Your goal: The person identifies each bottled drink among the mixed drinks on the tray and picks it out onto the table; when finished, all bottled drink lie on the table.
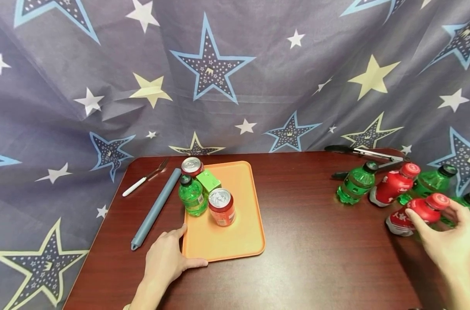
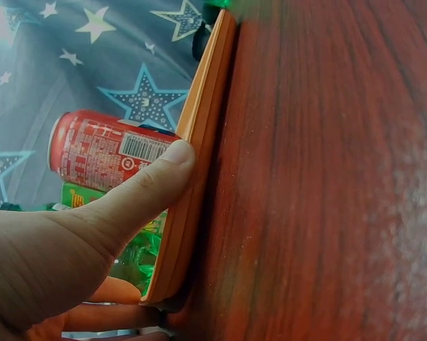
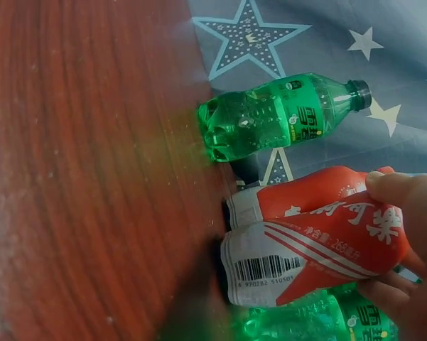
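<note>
My left hand (image 1: 165, 258) holds the near left corner of an orange tray (image 1: 246, 241), its thumb (image 2: 176, 153) on the front rim and its fingers at the left side. On the tray are two red soda cans (image 1: 223, 211) (image 1: 192, 165), a green bottle (image 1: 193, 198) and a small green box (image 1: 209, 181). Over at the right, my right hand (image 1: 453, 241) grips the upper part of a red cola bottle (image 3: 305, 249), thumb on the near side and fingers behind. The bottle stands nearly upright, close over the table. Another red bottle (image 1: 393, 185) is just beyond it.
Several green bottles (image 1: 356, 183) stand around the red ones at the right, some partly hidden. Black-tipped tongs (image 1: 374, 154) lie behind them. Left of the tray are a blue-grey rod (image 1: 157, 209) and a white-handled fork (image 1: 135, 186). A star-patterned cloth (image 1: 258, 99) hangs behind the table.
</note>
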Available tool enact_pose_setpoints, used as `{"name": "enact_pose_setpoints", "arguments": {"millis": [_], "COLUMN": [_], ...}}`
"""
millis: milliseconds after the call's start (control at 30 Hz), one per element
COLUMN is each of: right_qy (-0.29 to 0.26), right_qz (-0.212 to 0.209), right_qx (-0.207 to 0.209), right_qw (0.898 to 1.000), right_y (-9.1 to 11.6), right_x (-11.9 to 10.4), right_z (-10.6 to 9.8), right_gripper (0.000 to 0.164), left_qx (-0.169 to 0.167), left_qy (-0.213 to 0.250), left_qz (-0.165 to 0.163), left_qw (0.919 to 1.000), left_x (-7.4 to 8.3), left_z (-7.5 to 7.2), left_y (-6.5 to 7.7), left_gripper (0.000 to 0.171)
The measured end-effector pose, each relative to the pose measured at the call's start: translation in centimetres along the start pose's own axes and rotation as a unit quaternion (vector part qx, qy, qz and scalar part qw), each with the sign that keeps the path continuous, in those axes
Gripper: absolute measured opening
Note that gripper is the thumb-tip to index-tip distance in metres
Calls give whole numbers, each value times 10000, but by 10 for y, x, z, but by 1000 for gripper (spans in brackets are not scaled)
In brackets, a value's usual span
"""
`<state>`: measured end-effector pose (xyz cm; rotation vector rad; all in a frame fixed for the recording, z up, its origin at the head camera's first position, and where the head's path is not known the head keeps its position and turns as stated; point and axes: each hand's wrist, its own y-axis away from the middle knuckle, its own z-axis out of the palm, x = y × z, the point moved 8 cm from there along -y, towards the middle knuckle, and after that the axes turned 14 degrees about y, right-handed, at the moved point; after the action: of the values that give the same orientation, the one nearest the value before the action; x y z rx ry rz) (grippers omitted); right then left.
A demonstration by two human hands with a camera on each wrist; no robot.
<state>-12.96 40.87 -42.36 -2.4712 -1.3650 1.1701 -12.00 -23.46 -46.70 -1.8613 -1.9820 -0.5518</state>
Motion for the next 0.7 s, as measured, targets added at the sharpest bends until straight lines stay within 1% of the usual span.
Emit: {"name": "enact_pose_setpoints", "arguments": {"millis": [133, 267, 333, 433, 600, 700], "right_qy": [211, 235, 124, -77, -685, -797], "right_qz": [-121, -201, -210, -197, -514, -796], "right_qx": [133, 243, 271, 221, 340, 533], "right_qw": [9996, 9992, 9993, 9995, 9957, 9922], "right_y": [3, 2, -1, -5, -16, -24], "right_x": [-4, -7, -9, -13, -29, -41], "right_z": [0, -1, -3, -5, -14, -22], "right_gripper": [72, 75, 76, 73, 69, 68], "left_qx": [19, 35, 20, -20, -21, -11], "left_qy": [4, -17, -33, -44, -29, -17], "left_qz": [30, 45, 49, 65, 64, 31], "left_qw": [10000, 10000, 10000, 10000, 10000, 10000], "left_x": [0, 2, 2, 4, 4, 2], "left_z": [0, -1, -2, -2, -2, -2], "left_y": [0, -1, -1, -1, -1, 0], "left_gripper": [123, 123, 124, 126, 126, 126]}}
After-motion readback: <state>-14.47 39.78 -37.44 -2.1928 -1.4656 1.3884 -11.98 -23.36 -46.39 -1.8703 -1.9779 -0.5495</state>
